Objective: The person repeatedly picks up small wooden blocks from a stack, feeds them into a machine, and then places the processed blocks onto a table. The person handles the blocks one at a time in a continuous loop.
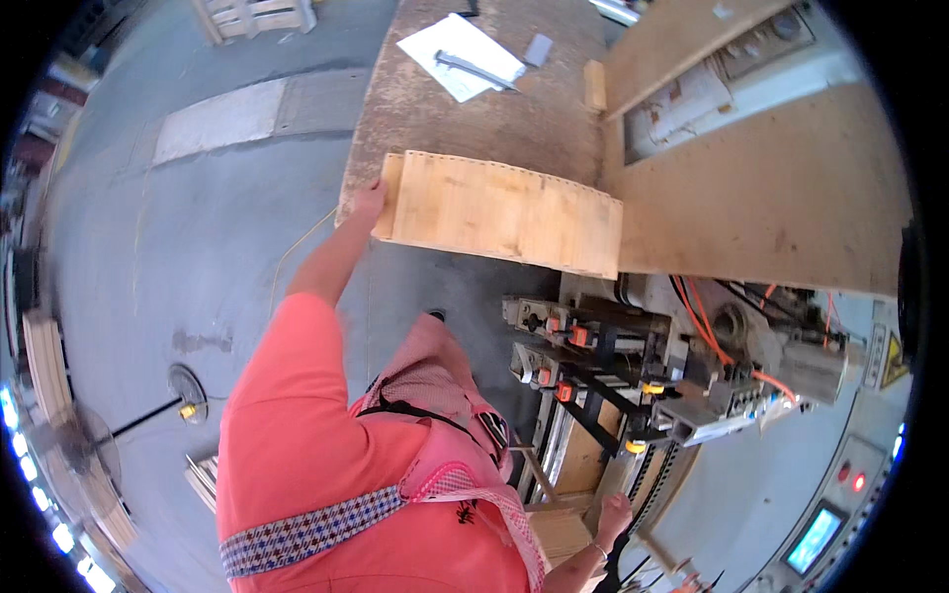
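Left hand (370, 201) reaches up and out, fingers gripping the left short edge of a flat rectangular pale plywood panel (499, 212) with a row of small holes along its top edge. Panel lies tilted slightly, its left part over the rough brown chipboard worktable (455, 119), its right end butting against a large light-brown board surface (771, 188) of the machine, lower edge hanging over the grey concrete floor (178, 247). Right hand (613, 516) is low in view, near the bottom, down by stacked wooden pieces (578, 460) under the machine; fingers curled but cannot tell if it grips anything, too small and partly hidden. Person wears a coral-pink short-sleeved shirt (297, 435) with a checked blue-and-white strap (316, 529) across it and a pink patterned cloth (445, 415) bunched at the chest. Below the panel sits a grey metal drilling machine head (643, 366) with orange hoses (707, 331) and small orange and yellow knobs. On the far worktable, a white sheet of paper (460, 54) with a grey metal tool (474, 69) lying on it, a small grey block just beside. Control panel with red buttons (850, 479) and a lit small screen (816, 539) at lower right. Wooden pallet (252, 15) at top left, well apart.
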Motion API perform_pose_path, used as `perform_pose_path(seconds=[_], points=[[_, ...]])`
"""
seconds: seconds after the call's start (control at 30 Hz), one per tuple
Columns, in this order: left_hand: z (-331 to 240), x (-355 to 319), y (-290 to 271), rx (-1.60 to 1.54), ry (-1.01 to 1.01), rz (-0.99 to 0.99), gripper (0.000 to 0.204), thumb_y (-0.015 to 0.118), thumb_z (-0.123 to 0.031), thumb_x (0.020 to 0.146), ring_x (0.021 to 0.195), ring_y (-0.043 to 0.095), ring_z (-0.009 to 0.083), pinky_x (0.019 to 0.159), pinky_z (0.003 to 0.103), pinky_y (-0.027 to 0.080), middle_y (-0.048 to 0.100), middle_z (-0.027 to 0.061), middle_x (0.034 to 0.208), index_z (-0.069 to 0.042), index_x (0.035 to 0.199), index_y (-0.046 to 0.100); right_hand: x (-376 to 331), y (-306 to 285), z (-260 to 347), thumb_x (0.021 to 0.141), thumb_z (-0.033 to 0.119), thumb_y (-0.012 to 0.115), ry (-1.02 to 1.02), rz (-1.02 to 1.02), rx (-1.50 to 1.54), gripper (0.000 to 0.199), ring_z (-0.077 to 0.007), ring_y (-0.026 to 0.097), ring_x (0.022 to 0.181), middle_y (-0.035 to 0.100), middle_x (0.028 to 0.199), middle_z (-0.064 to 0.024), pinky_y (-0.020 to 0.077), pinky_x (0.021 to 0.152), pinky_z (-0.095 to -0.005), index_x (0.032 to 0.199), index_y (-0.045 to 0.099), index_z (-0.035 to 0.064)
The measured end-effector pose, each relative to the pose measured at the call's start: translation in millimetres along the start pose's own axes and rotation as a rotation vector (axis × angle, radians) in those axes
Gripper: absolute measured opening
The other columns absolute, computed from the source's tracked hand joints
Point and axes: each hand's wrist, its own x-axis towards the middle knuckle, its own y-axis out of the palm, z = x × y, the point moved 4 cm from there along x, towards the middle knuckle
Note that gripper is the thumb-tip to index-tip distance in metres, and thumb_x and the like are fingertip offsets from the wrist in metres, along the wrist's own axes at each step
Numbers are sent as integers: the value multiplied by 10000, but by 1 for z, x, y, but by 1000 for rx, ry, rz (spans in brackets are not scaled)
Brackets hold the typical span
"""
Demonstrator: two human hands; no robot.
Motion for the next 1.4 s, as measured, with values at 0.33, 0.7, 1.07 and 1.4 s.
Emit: perform_pose_path(seconds=[0.33,0.7,1.07,1.4], points=[[68,117,7,-390,-12,278,424,367,-287,950,1039,518,226,897,346,432,531,143,1179,30,1208,479,-76,-28,36,756,294,580,474,245,-41,288,-388,577,896,628,902,-193,460,766,-454,964,631,102],[27,-7,-24,2003,1067,79,426,530,-358,858,977,595,276,804,374,500,602,149,1071,-43,1144,547,-297,43,-24,735,289,638,975,-82,152,262,-312,634,771,664,780,-131,501,709,-398,906,668,93],[159,-176,43,828,-11,717,322,544,-294,825,873,548,207,688,342,430,577,76,970,-71,1057,567,-447,114,-52,708,235,661,1378,-266,38,421,-344,603,853,609,962,-147,486,728,-433,1082,566,65],[111,-328,166,498,69,817,282,579,-276,829,761,504,97,656,257,391,573,-57,911,-180,1093,557,-430,106,-83,724,146,631,1588,-195,70,307,-340,559,921,517,967,-170,494,730,-430,959,478,21]])
